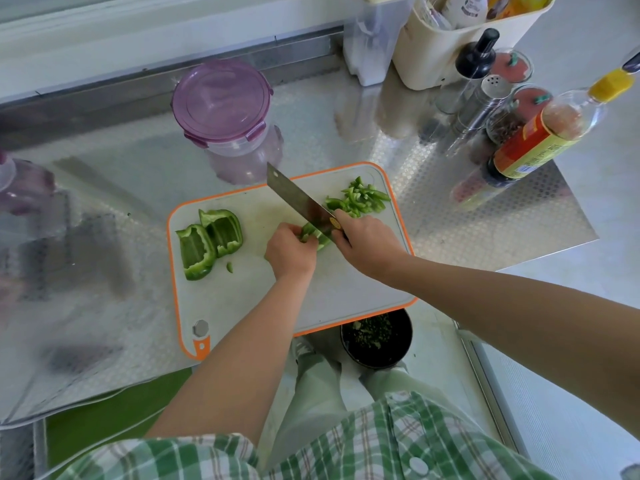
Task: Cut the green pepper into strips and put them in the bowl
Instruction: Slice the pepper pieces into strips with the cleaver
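Observation:
On a white cutting board with an orange rim, my left hand holds down a green pepper piece with curled fingers. My right hand grips the handle of a cleaver, whose blade rests on that piece. Two larger pepper pieces lie at the board's left side. A pile of cut green strips sits at the board's far right corner. A small green scrap lies near the big pieces.
A lidded purple container stands behind the board. Bottles and shakers crowd the right of the steel counter. A cream caddy is at the back. Below the counter edge a dark bin holds green scraps.

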